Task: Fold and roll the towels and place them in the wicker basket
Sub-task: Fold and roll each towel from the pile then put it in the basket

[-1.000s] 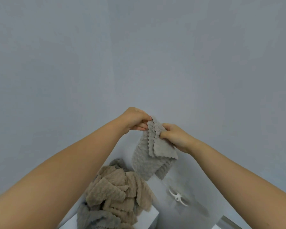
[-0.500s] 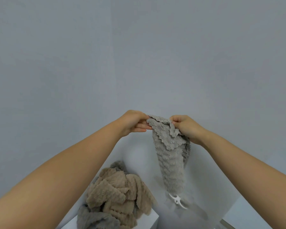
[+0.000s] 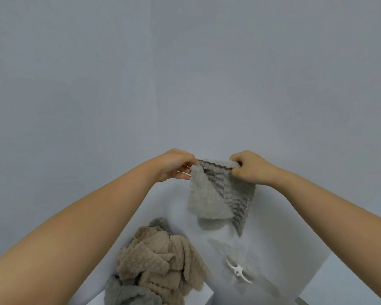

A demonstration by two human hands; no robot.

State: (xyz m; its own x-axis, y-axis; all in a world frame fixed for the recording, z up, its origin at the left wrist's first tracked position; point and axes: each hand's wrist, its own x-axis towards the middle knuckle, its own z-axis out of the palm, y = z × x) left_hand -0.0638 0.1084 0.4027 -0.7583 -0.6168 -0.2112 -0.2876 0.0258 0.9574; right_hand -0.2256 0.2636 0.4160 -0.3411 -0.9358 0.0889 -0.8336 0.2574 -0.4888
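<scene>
The grey towel (image 3: 220, 194) has a pale, plain face on its left and a darker, wavy-ribbed face with a scalloped edge on its right. Below and left of it, the beige towels (image 3: 161, 260) show the same wavy ribs, above a blue-grey towel (image 3: 128, 291). Behind it the wall (image 3: 185, 73) is pale blue-grey.

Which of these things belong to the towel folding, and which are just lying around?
Part of the job: grey towel, pinched at its top edge by the left hand and right hand; heap of beige and grey towels below.
Lying about: small white plastic piece on the white surface.
</scene>
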